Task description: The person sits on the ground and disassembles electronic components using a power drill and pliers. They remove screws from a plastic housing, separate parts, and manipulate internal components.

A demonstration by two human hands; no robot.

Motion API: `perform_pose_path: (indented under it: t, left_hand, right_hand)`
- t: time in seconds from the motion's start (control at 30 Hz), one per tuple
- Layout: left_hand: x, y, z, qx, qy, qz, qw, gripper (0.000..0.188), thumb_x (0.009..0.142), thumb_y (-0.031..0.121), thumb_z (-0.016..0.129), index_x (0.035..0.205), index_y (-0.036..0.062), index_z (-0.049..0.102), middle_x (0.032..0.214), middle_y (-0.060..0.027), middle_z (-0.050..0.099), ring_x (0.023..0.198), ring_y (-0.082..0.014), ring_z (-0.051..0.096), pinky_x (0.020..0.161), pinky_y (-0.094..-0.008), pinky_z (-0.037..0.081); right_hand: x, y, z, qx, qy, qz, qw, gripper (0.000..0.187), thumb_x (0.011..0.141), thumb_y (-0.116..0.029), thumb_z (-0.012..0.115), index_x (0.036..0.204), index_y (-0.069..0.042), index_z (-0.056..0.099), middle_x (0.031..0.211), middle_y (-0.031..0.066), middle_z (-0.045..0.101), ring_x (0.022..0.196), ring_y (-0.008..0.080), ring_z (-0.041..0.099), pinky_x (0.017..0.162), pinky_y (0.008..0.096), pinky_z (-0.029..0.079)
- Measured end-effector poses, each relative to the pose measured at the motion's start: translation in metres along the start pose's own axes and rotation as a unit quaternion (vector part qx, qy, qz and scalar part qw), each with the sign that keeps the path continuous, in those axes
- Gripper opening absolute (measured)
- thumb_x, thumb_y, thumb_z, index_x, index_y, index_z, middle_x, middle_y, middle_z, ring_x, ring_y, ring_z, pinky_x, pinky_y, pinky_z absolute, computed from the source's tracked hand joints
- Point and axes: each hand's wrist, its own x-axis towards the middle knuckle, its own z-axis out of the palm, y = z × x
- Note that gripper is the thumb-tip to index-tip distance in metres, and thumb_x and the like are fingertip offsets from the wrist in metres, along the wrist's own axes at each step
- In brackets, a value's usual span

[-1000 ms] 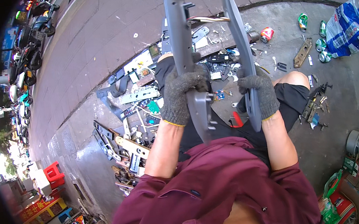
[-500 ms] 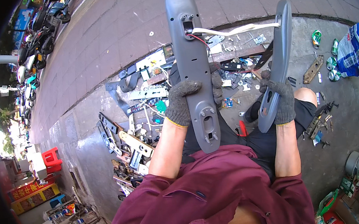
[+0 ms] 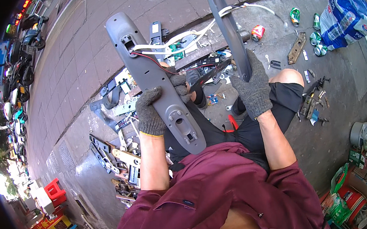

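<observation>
Grey plastic panel, long with rounded ends [image 3: 156, 78]: it is slanting above my lap, far end leaning to my left, and is showing me a face with screw holes, an opening near the far end and short posts around the near slot.
Left hand in a dark grey knitted glove with a yellow-edged cuff [image 3: 150, 118]: I am wrapping it around the panel's middle, thumb lying on the face, fingers curling round the right edge.
Right hand in a dark grey knitted glove [image 3: 254, 90]: I am grasping the lower end of a narrow, dark grey plastic piece [image 3: 242, 55], which is standing nearly edge-on to me, apart from the panel.
White, slender wires [image 3: 202, 32]: they are running from the panel's opening to the narrow piece and are reaching beyond it to the right.
Thin red wire [image 3: 156, 63]: it is curving out of the same opening and down across the panel.
Ground on my left: mixed metal strips and plastic parts [image 3: 127, 155] are lying in a heap.
Ground on my right: a red drink can [image 3: 257, 32] and a green drink can [image 3: 295, 16] are lying near a blue-and-white plastic bag [image 3: 348, 19]; a tan, flat metal plate [image 3: 297, 48] is resting closer to my knee.
</observation>
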Motion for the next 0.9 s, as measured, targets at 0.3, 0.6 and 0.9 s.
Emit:
perform_pose_path:
  t: [0.3,0.6,0.9]
  left_hand:
    - [-0.001,-0.003,0.002,-0.018,-0.017,-0.022,0.999,0.067,0.082,0.019,0.070,0.137,-0.0079,0.043,0.113,-0.0261,0.062,0.091,-0.0356,0.068,0.081,-0.0493,0.059]
    - [-0.010,0.048,-0.026,0.106,0.126,0.113,0.980,0.060,0.085,0.020,0.067,0.136,-0.0068,0.050,0.102,-0.0213,0.065,0.080,-0.0308,0.065,0.075,-0.0440,0.057]
    - [-0.004,0.059,-0.034,0.148,0.105,0.123,0.976,0.068,0.087,0.022,0.066,0.141,-0.0123,0.043,0.103,-0.0207,0.064,0.083,-0.0291,0.065,0.072,-0.0405,0.056]
  right_hand:
    - [-0.001,-0.020,-0.008,-0.011,0.002,-0.015,1.000,0.081,0.076,-0.009,0.080,0.148,0.002,0.046,0.132,0.0218,0.061,0.118,0.0316,0.063,0.102,0.0392,0.050]
    - [0.039,-0.011,-0.059,0.352,0.087,0.151,0.919,0.047,0.076,-0.008,0.069,0.121,0.002,0.064,0.098,0.0075,0.066,0.079,0.0145,0.062,0.072,0.0278,0.050]
    - [0.027,-0.013,-0.048,0.358,-0.029,0.189,0.914,0.040,0.073,-0.013,0.071,0.110,0.001,0.065,0.082,0.0067,0.064,0.065,0.0154,0.059,0.060,0.0280,0.048]
